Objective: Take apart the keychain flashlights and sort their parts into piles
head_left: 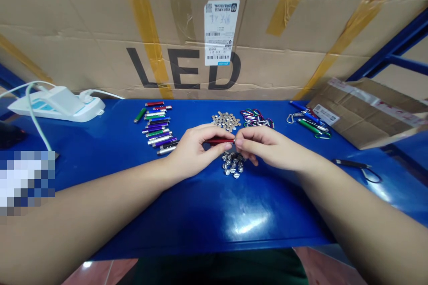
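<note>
A slim red metal flashlight tube (219,141) lies level in my left hand (197,147), gripped between thumb and fingers. At the tube's right end, my right hand (259,142) pinches a small silver end cap (235,140), mostly covered by the fingertips. Whether cap and tube are joined is hidden. Just below the hands sits a pile of shiny silver end caps (233,167). Behind them is a heap of button cells (225,120), with coloured carabiner clips (256,118) to its right. Coloured flashlight tubes (157,127) are lined up left of my left hand.
A white power strip (67,104) with cables stands at the left. On the right are flashlights with clips (310,122), a cardboard box (364,111) and a black flashlight with a strap (352,163). A large carton (100,22) walls off the blue table's back.
</note>
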